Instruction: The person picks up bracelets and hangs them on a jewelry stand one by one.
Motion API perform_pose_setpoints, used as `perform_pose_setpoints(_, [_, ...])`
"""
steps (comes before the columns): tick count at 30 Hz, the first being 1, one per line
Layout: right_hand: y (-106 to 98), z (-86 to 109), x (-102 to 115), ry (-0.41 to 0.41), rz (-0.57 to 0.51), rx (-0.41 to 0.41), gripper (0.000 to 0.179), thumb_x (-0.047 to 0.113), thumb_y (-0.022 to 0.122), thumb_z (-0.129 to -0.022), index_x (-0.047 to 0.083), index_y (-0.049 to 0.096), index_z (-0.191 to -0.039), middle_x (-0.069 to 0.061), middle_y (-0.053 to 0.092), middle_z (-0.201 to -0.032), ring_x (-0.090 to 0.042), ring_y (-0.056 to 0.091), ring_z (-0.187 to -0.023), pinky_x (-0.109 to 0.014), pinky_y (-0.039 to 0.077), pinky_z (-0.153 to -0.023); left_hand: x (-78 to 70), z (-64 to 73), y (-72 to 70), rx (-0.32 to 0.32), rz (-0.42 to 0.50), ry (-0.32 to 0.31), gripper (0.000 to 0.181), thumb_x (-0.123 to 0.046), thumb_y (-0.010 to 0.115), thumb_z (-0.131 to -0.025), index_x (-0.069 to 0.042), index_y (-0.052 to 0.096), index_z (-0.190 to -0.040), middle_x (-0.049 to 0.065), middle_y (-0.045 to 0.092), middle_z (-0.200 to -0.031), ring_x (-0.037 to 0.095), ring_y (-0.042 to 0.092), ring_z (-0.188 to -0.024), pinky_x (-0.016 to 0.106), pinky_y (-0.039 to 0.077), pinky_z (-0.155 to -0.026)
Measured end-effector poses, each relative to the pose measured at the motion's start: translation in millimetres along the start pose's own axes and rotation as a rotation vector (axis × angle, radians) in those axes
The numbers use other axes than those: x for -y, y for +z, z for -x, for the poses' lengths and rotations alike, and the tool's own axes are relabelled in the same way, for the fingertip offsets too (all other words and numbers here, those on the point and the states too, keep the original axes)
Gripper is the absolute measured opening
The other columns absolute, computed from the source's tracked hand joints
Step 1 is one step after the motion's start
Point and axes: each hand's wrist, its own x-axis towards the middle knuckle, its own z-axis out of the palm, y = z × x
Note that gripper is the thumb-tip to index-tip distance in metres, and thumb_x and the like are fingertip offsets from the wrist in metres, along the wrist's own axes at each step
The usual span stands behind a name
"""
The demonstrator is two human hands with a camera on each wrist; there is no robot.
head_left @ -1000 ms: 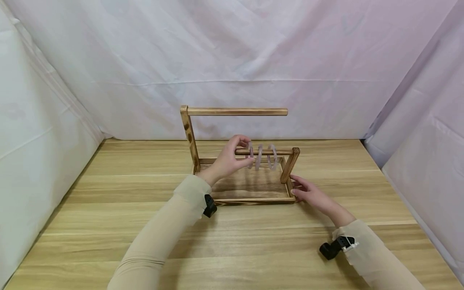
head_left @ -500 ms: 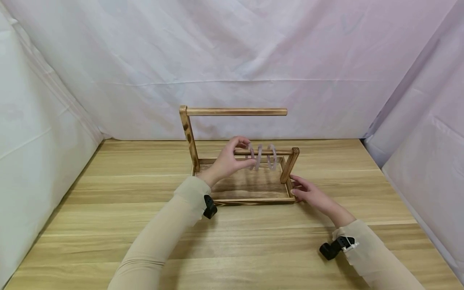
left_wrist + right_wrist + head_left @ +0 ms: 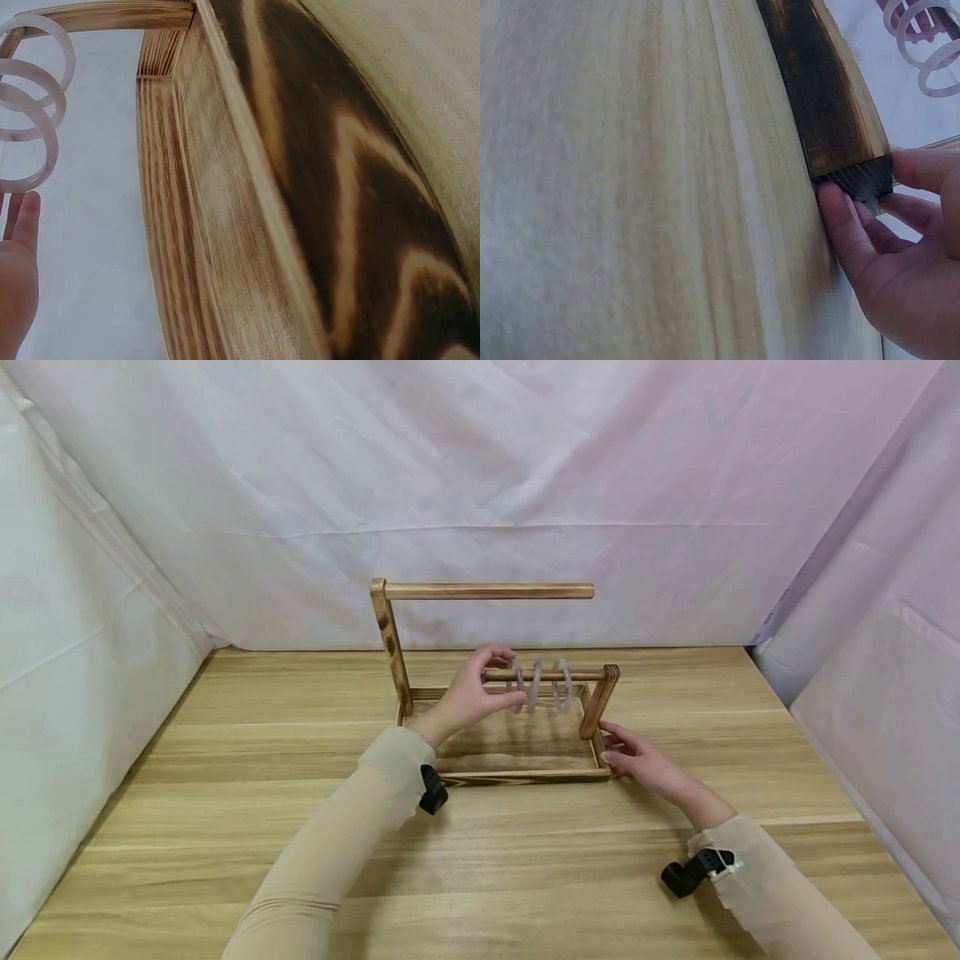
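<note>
A wooden stand has a shallow tray base (image 3: pixel 517 774), a high bar (image 3: pixel 487 592) and a lower bar (image 3: pixel 585 674), each held by one post. Three pale lilac, see-through bangles hang around the lower bar. My left hand (image 3: pixel 468 692) pinches the leftmost bangle (image 3: pixel 519 687) between thumb and fingers, close to the bar's free end. To its right hang the middle bangle (image 3: pixel 535 687) and the right bangle (image 3: pixel 569 685), apart from each other. At the tray's front right corner, my right hand (image 3: pixel 904 247) grips the wooden wall, its fingers partly hidden behind.
The stand is on a light wood-grain table (image 3: pixel 480 877). White cloth (image 3: pixel 480 485) hangs behind the table and along both sides. The high bar runs above and behind the left hand, and its post (image 3: pixel 392 647) rises at the tray's left end.
My left hand has lowered very slightly and shifted a touch left, with the leftmost bangle between its fingers. The right hand stays at the tray corner.
</note>
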Motion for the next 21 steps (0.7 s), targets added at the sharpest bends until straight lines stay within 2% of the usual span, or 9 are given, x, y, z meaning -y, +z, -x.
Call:
perform_pose_setpoints(10, [0.2,0.3,1.1,0.006,-0.002,0.002,0.064,0.011,0.049,-0.096,-0.007,0.015,-0.146,-0.035,0.037,-0.133,-0.026,0.057,-0.098,-0.027,0.054,-0.075,0.6,-0.3,0.8,0.01,-0.003,0.002,0.055,-0.009,0.072,-0.081,0.001,0.045,-0.127,0.017,0.048,-0.128,0.033,0.048,-0.12,0.045,0.04,-0.103])
perform_pose_setpoints(17, [0.4,0.2,1.2,0.007,0.007,0.001,0.064,0.012,0.049,-0.096,-0.006,0.016,-0.146,-0.034,0.037,-0.133,-0.027,0.057,-0.1,-0.027,0.053,-0.076,0.0,1.7,-0.6,0.001,0.0,-0.012,0.057,-0.014,0.074,-0.08,-0.006,0.045,-0.128,0.011,0.049,-0.128,0.024,0.048,-0.119,0.04,0.04,-0.104])
perform_pose_setpoints(21, [0.3,0.0,0.6,0.005,0.006,-0.001,0.063,0.011,0.049,-0.096,-0.006,0.016,-0.146,-0.035,0.037,-0.133,-0.026,0.057,-0.098,-0.027,0.053,-0.076,-0.6,3.9,-1.8,-0.003,0.006,-0.019,0.058,-0.017,0.074,-0.08,-0.009,0.044,-0.129,0.013,0.047,-0.131,0.025,0.047,-0.12,0.044,0.039,-0.104])
